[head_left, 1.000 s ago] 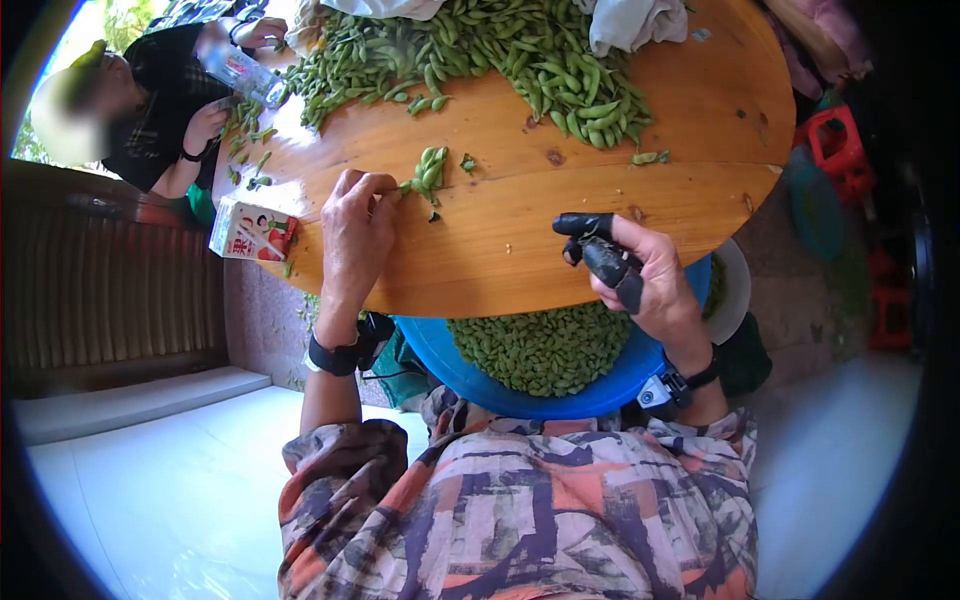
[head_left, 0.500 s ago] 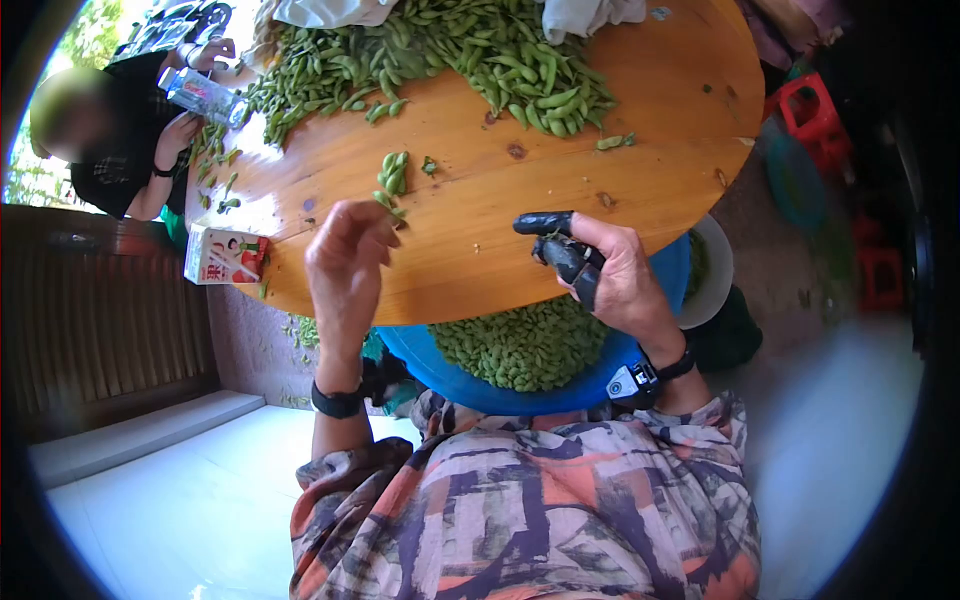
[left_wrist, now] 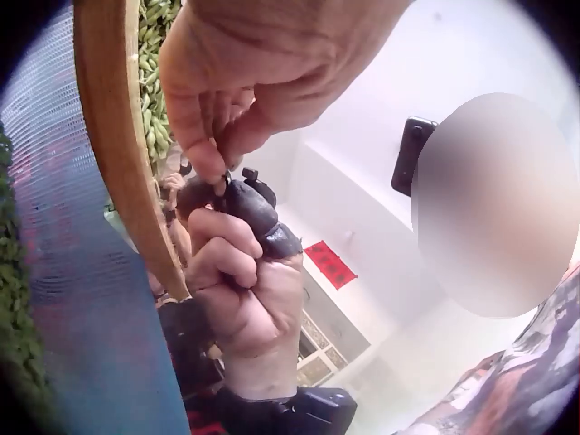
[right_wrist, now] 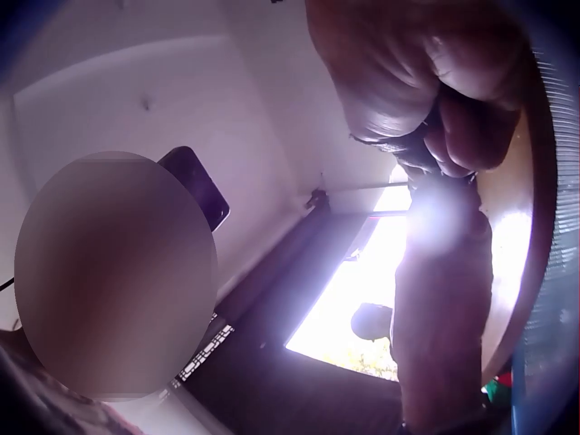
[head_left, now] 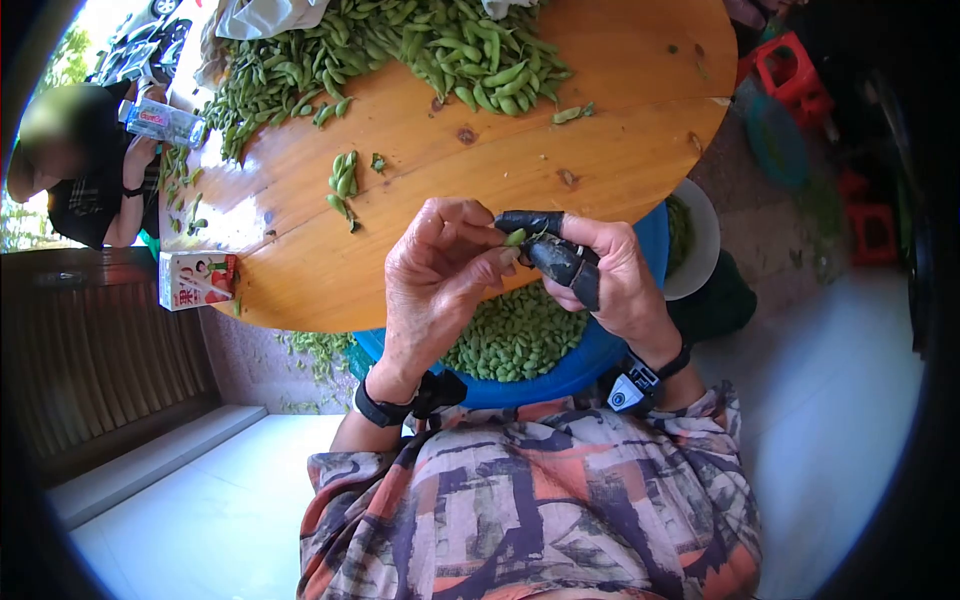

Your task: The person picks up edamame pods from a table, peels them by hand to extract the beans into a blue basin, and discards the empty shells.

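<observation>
In the head view a green pod (head_left: 515,238) is pinched between the thumb and fingers of the left hand (head_left: 440,275). The right hand (head_left: 610,270), its thumb and forefinger wrapped in black covers, meets the pod from the right with its fingers curled. Both hands are above the table's front edge and a blue basin (head_left: 560,385) of shelled beans (head_left: 515,335). In the left wrist view the left hand (left_wrist: 272,72) comes down to the black-covered fingertips of the right hand (left_wrist: 245,272); the pod is mostly hidden there. The right wrist view is dark around the hands.
A large heap of pods (head_left: 400,50) covers the far side of the wooden table (head_left: 440,160). Several pods (head_left: 343,180) lie nearer. A drink carton (head_left: 198,280) stands at the left edge, a bottle (head_left: 165,122) beyond it near another person. A white bowl (head_left: 708,240) is right of the basin.
The left hand has left the small group of pods, moved right with a pod, and met the right hand. The head view has shifted, so the table appears further left.
</observation>
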The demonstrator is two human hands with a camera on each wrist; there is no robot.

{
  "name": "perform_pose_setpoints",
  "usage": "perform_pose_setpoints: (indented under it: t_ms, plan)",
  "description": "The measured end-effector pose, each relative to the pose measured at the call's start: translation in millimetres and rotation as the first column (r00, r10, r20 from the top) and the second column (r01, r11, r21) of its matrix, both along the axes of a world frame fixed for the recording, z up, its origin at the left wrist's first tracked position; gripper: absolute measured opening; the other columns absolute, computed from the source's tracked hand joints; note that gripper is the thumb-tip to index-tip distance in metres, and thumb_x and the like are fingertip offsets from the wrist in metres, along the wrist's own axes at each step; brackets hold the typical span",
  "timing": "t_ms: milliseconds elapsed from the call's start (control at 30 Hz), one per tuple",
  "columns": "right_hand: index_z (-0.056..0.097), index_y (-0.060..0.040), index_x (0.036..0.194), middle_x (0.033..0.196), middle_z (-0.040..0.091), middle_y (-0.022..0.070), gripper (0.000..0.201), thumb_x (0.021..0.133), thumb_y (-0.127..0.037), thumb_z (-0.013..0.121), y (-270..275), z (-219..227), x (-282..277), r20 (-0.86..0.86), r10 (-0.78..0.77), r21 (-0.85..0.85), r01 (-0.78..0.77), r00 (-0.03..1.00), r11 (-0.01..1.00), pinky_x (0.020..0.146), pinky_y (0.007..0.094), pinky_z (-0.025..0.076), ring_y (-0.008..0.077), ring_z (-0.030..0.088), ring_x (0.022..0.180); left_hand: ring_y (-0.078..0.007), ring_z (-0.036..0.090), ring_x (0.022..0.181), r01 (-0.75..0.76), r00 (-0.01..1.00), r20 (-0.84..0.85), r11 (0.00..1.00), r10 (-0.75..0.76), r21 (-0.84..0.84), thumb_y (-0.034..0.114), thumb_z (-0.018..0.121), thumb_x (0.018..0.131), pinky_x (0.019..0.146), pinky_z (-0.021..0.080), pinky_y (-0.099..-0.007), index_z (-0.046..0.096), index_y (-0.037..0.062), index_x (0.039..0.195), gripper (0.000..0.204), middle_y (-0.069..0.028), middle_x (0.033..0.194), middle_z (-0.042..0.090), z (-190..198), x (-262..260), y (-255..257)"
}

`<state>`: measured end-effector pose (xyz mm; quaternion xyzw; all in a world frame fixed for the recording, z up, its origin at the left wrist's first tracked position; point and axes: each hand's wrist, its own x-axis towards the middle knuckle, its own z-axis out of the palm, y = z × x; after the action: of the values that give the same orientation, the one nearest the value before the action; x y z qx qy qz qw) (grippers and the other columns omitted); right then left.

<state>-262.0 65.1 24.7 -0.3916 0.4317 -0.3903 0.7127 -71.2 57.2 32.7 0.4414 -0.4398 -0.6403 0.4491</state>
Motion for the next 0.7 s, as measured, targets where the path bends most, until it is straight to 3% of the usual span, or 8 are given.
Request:
perform_pose_setpoints:
  t_ms: [133,233,367,467,533,600,667,700]
  plan:
    - [0.069,-0.0032,0.113,0.067,0.057,-0.0037,0.034,0.083,0.002,0.052,3.9,7.4,0.4,-0.073,0.009,-0.013,-0.01,0.997,1.0,0.05,0.0195,0.038,0.0021,0.05,0.057,-0.0086,0.062,0.075,-0.011,0.997,0.074,0.999,0.008,0.048,-0.008,0.068,0.084,0.064,0.051,-0.0217,0.049,0.0009,0.119,0.041,-0.0064,0.087,0.066,-0.9,0.3,5.7]
    - [0.07,-0.0043,0.112,0.068,0.057,-0.004,0.032,0.085,0.001,0.052,4.3,7.9,1.4,-0.115,-0.007,-0.115,-0.006,0.993,0.993,0.05,0.0194,0.038,0.0019,0.049,0.058,-0.009,0.063,0.072,0.017,0.996,0.088,0.998,-0.023,0.067,-0.007,0.068,0.083,0.062,0.051,-0.0218,0.049,0.0011,0.12,0.042,-0.0064,0.086,0.067,-5.1,1.8,8.7]
    - [0.071,-0.0046,0.111,0.068,0.057,-0.0042,0.033,0.085,0.002,0.052,4.4,10.3,-3.6,-0.087,0.023,-0.117,-0.033,0.996,0.993,0.051,0.0188,0.036,0.0016,0.048,0.058,-0.01,0.064,0.07,0.012,0.997,0.071,0.995,-0.019,0.1,-0.006,0.069,0.083,0.06,0.05,-0.0216,0.05,0.0009,0.118,0.04,-0.0061,0.083,0.066,-4.8,-1.2,11.6]
    - [0.07,-0.0046,0.111,0.067,0.056,-0.0041,0.032,0.086,0.001,0.051,5.5,-4.0,-15.3,-0.05,0.131,-0.125,-0.136,0.99,0.983,0.05,0.0186,0.035,0.0013,0.047,0.057,-0.0117,0.065,0.069,0.096,0.995,0.003,0.98,-0.098,0.174,-0.004,0.072,0.083,0.057,0.05,-0.0217,0.052,0.0011,0.116,0.039,-0.0057,0.081,0.067,-4.5,3.8,12.4]
    - [0.069,-0.0054,0.114,0.064,0.054,-0.0048,0.033,0.086,0.0,0.051,6.7,-19.3,-20.1,0.395,0.198,0.078,-0.247,0.897,0.966,0.049,0.0187,0.034,0.0016,0.046,0.055,-0.013,0.066,0.067,0.238,0.944,-0.294,0.927,-0.15,0.29,-0.002,0.073,0.083,0.055,0.049,-0.0218,0.054,0.0014,0.115,0.038,-0.0053,0.081,0.067,-4.8,6.1,13.4]
    - [0.068,-0.0041,0.107,0.066,0.054,-0.0055,0.024,0.089,-0.004,0.052,9.8,-14.0,-19.0,0.408,0.182,0.121,-0.25,0.895,0.961,0.05,0.0207,0.037,0.0027,0.047,0.056,-0.0135,0.066,0.067,0.285,0.919,-0.36,0.903,-0.162,0.322,-0.001,0.073,0.083,0.054,0.049,-0.0216,0.054,0.0017,0.116,0.038,-0.0053,0.081,0.068,-9.8,5.2,16.0]
    - [0.065,-0.0013,0.097,0.073,0.056,0.0006,0.022,0.078,0.004,0.054,14.4,-8.2,-13.4,-0.069,0.136,-0.182,-0.147,0.988,0.972,0.055,0.0275,0.042,0.014,0.053,0.06,-0.0142,0.067,0.068,0.299,0.898,-0.416,0.894,-0.146,0.332,0.0,0.071,0.085,0.055,0.051,-0.0225,0.054,0.0009,0.118,0.038,-0.0057,0.083,0.068,-10.9,5.6,19.1]
    - [0.065,-0.0013,0.097,0.073,0.056,0.0006,0.022,0.078,0.004,0.054,15.0,-10.8,-10.9,-0.067,0.138,-0.182,-0.148,0.988,0.972,0.055,0.0275,0.042,0.014,0.053,0.06,-0.0142,0.067,0.068,0.297,0.899,-0.414,0.895,-0.144,0.333,0.0,0.071,0.085,0.055,0.051,-0.0225,0.054,0.0009,0.118,0.038,-0.0057,0.083,0.068,-10.4,4.8,21.5]
